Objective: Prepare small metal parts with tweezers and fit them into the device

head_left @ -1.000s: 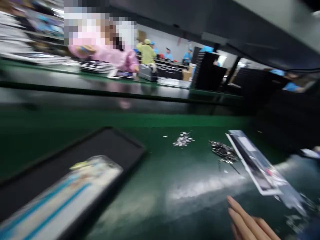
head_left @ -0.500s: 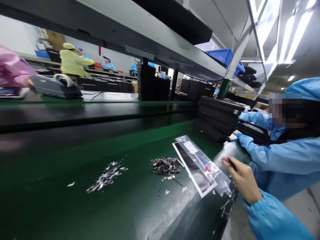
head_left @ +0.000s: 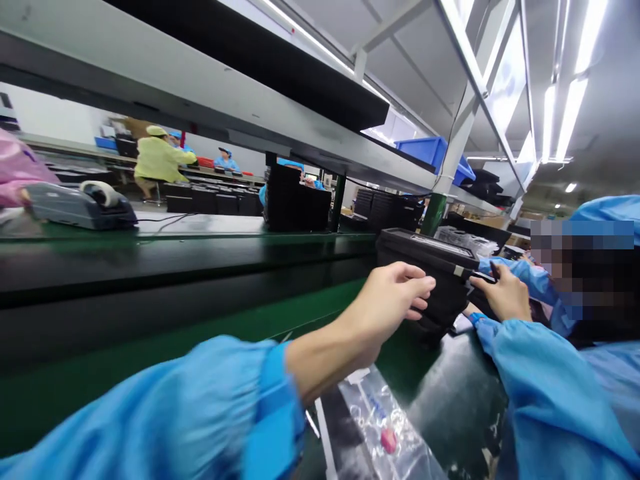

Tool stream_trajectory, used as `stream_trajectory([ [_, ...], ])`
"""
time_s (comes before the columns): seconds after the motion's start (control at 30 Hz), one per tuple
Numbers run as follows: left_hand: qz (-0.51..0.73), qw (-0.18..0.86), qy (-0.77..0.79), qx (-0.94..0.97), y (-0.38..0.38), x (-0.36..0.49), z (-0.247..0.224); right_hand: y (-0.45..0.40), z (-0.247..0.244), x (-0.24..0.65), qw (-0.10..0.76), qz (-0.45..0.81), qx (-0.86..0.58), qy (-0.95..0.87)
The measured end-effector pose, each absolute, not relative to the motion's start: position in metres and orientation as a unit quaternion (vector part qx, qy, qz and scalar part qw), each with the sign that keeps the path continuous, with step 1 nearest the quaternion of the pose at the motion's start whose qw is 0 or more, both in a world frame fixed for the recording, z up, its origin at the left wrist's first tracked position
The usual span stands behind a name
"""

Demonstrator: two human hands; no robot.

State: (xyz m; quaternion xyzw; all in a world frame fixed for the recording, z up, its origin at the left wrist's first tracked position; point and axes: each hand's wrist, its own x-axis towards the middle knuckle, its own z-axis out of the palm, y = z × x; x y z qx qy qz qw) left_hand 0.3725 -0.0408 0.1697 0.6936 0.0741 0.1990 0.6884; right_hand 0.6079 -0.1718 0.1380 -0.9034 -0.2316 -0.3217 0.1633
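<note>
Green belt (head_left: 150,347) carries a black tray stack (head_left: 425,267) near its right edge; it looks stiff, fairly heavy, best gripped at opposite sides. Left hand (head_left: 390,300) curls loosely on the stack's near side, right hand (head_left: 503,293) presses its right end, hands apart. Clear bag (head_left: 385,433) lies at the near edge; no writing legible.

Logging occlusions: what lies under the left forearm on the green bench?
A clear plastic bag with a small pink item inside, lying on a dark-and-white card. The forearm covers their upper ends.
</note>
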Motion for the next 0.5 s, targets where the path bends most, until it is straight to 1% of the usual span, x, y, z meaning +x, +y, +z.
stream_trajectory([
  [0.13,0.200,0.668,0.130,0.706,-0.027,0.444,0.152,-0.147,0.155,0.605,-0.022,-0.329,-0.895,-0.300],
  [0.23,0.189,0.662,0.156,0.709,-0.017,0.475,0.135,-0.132,0.163,0.608,-0.130,-0.314,-0.884,-0.321],
  [0.37,0.174,0.680,0.168,0.693,-0.013,0.495,0.123,-0.127,0.174,0.616,-0.207,-0.299,-0.865,-0.345],
  [0.5,0.170,0.726,0.170,0.644,-0.011,0.501,0.119,-0.128,0.187,0.613,-0.242,-0.315,-0.844,-0.361],
])
